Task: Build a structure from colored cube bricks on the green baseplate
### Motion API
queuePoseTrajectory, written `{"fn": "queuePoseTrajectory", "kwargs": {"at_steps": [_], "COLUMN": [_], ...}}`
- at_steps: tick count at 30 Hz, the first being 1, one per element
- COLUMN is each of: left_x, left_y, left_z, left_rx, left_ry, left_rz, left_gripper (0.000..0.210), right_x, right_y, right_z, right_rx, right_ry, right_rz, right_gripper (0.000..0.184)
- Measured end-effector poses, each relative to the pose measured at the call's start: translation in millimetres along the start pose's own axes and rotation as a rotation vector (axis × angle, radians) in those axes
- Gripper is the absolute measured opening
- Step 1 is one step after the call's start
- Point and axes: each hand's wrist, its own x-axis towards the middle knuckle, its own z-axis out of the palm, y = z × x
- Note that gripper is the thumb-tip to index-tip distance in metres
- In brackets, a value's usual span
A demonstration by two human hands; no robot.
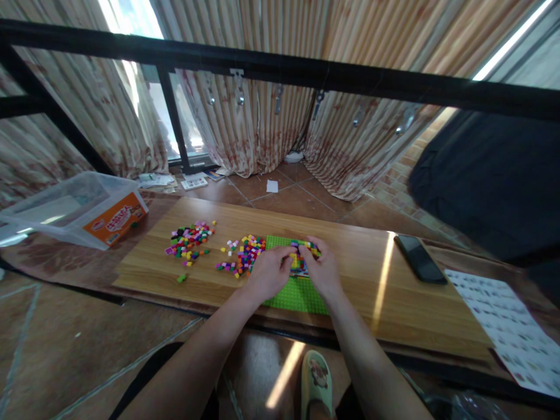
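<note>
A green studded baseplate (294,296) lies on the wooden board, with a small multicoloured toy brick build (297,260) over its upper part. My left hand (270,272) grips the build's left side, thumb and fingers curled together. From the right, my right hand (322,269) closes on the same build, thumb across its near face and index finger at the back. My fingers hide much of it, and whether a loose brick is pinched between them is not visible. Just left of my left hand is a pile of small coloured bricks (250,252).
A second brick pile (192,239) lies farther left, with a loose green brick (182,279) near it. At the far left stands a clear plastic bin (74,204) with an orange label. A black phone (420,259) and a printed sheet (503,321) lie to the right.
</note>
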Motion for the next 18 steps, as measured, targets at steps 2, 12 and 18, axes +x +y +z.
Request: {"fn": "queuePoseTrajectory", "kwargs": {"at_steps": [2,12,18], "left_x": [-0.3,-4.2,-9.6], "left_y": [0.5,5.1,7.7], "left_z": [0.0,-0.4,-1.4], "left_rx": [0.020,0.074,0.072], "left_ry": [-0.003,-0.009,-0.024], "left_rz": [0.010,0.027,0.022], "left_gripper": [0.033,0.034,0.036], "right_x": [0.1,-0.8,-2.1], "right_y": [-0.1,2.7,-1.0], "right_z": [1.1,6.9,5.2], "right_rx": [0.017,0.006,-0.025], "right_ry": [0.001,0.007,-0.006], "right_rz": [0.020,0.018,-0.020], "right_gripper": [0.041,0.038,0.040]}}
